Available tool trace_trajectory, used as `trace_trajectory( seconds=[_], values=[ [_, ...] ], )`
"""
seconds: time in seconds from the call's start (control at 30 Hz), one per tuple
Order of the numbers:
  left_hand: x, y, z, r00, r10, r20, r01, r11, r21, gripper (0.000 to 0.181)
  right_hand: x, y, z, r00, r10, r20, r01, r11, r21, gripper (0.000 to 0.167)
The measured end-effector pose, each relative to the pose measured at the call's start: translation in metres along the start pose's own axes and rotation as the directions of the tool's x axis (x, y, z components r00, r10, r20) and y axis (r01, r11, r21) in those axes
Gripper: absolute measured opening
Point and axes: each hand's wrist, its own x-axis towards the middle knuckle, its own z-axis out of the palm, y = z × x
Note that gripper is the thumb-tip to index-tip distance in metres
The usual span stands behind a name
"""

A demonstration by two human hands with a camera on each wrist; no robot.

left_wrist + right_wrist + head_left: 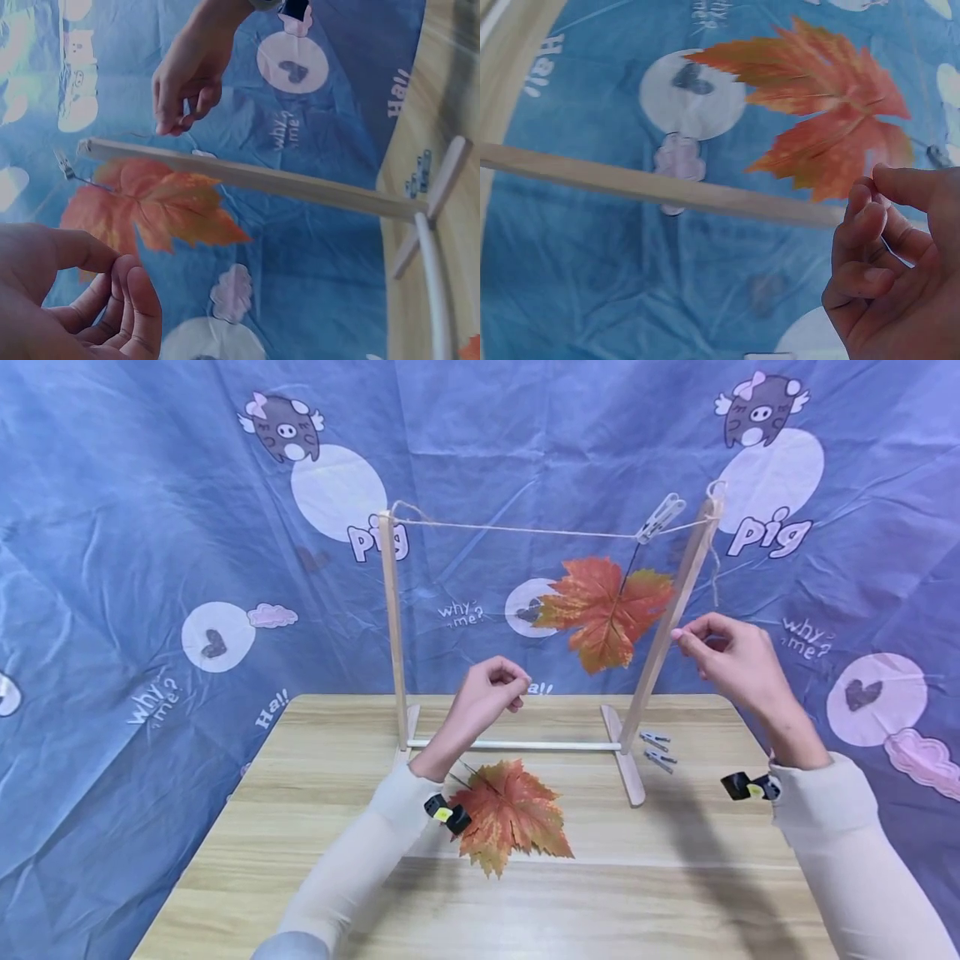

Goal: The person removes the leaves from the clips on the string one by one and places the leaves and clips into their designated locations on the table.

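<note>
An orange-red maple leaf (611,610) hangs by its dark stem from a white clothespin (661,518) near the right end of a string (517,530). The string spans two wooden posts of a stand. My right hand (738,664) is beside the right post (667,618), its fingers loosely bent and nothing visible between them. Lower and left of the hanging leaf, my left hand (491,693) is in the air with relaxed, bent fingers, also holding nothing. Below it, more maple leaves (513,814) lie on the table, apparently overlapping, partly behind my left wrist.
Two clothespins (657,752) lie on the wooden table (300,860), just right of the stand's right foot (624,760). A white crossbar (525,746) joins the posts low down. Behind the table hangs a blue patterned cloth (480,452). Loose string dangles from the right post's top.
</note>
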Motion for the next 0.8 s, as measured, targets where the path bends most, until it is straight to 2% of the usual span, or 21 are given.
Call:
trace_trajectory(
  seconds=[0.13, 0.43, 0.67, 0.8],
  values=[
    [0.005, 0.013, 0.002, 0.999, 0.036, 0.019, -0.036, 0.999, 0.009, 0.006, 0.008, -0.017, -0.005, 0.999, -0.029, -0.013, 0.029, 1.0, 0.007, 0.028],
    [0.02, 0.042, 0.01, 0.992, 0.121, 0.017, -0.122, 0.991, 0.063, 0.005, 0.027, -0.048, -0.018, 0.998, -0.061, -0.035, 0.062, 0.997, 0.046, 0.024],
    [0.032, 0.064, 0.022, 0.985, 0.17, 0.001, -0.169, 0.98, 0.107, 0.004, 0.039, -0.066, -0.027, 0.993, -0.097, -0.066, 0.104, 0.987, 0.121, 0.002],
    [0.037, 0.074, 0.029, 0.976, 0.218, 0.003, -0.216, 0.966, 0.142, 0.003, 0.044, -0.074, -0.03, 0.993, -0.101, -0.063, 0.111, 0.977, 0.184, 0.005]
  ],
)
